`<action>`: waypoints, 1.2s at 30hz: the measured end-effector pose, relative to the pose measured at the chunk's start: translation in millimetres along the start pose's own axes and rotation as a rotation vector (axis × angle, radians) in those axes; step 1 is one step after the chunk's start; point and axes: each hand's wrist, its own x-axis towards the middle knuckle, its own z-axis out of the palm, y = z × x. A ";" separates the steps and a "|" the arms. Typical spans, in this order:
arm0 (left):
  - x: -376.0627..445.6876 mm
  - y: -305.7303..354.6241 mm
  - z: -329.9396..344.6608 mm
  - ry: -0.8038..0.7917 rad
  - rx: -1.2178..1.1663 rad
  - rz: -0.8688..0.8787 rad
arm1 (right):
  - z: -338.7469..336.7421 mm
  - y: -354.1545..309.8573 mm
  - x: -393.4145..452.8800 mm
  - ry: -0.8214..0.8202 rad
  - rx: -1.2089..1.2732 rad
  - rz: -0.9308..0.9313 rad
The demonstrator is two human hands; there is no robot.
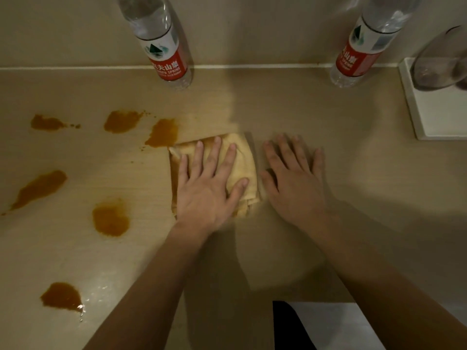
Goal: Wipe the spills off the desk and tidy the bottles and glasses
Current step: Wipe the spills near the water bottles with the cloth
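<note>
Both forearms reach forward over the counter (pixel 290 109). The left hand (pixel 207 188) lies palm-down on a folded yellow cloth (pixel 246 157); the right hand (pixel 295 180) lies flat on the bare surface just beside it. The pale wood-look top meets a beige wall. Orange-brown spills (pixel 111 218) dot its left side, the nearest touching the cloth's far corner. Two water bottles (pixel 164 51) stand at the back edge, and a glass (pixel 439 61) sits on a white tray (pixel 434 117) at right. Each grip is spread, fingers straight: the left presses the cloth, the right holds nothing

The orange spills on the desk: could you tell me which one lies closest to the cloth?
The spill just beyond the cloth's far-left corner, almost touching it; the others lie farther left.
</note>
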 end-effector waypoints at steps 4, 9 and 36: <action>-27.6 -8.1 0.8 -0.043 0.002 0.015 | 0.4 -19.7 6.5 0.027 -0.010 -0.038; -9.1 -17.6 -4.2 -0.088 0.007 0.048 | -0.6 -38.3 15.0 0.059 0.045 -0.077; 68.0 -95.1 -20.2 -0.030 0.007 0.096 | 4.6 -69.0 23.8 0.106 0.011 0.008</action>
